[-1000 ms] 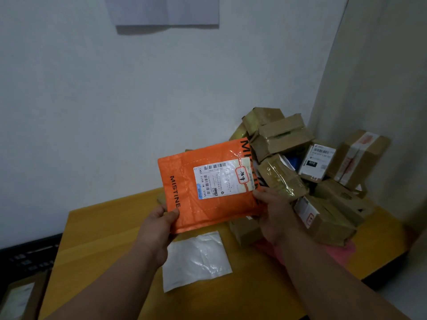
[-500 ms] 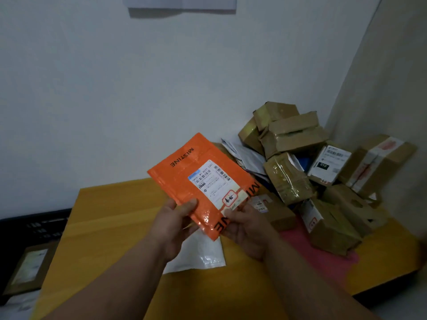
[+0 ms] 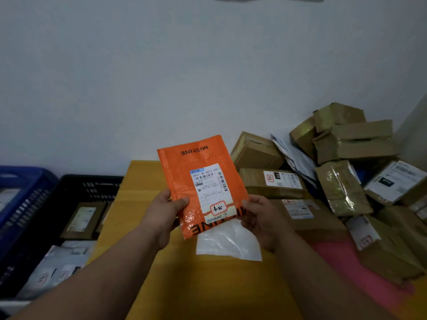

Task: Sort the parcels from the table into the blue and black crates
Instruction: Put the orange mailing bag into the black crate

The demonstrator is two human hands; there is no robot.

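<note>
**Orange Mailer Held Above Table, Crates at Left**

Where the view begins at the far left, the blue crate stands against the wall, with the black crate just beside it on its right. The black crate holds a brown box and several pale mailers. Its right wall lies near the left edge of the yellow table.

The left hand pinches the lower left edge of the orange parcel, thumb on the front face. The right hand grips the lower right corner, thumb likewise on the front. The parcel stands nearly upright between both hands, above the table and clear of it. A white plastic mailer lies flat on the table below the parcel.

Open tabletop lies between the left hand and the table's left edge. To the right, a pile of cardboard boxes fills the corner.

The parcel reads "MISTINE" inverted along its top edge and partly at its bottom. Its white shipping label shows barcodes; the fine text is illegible.
</note>
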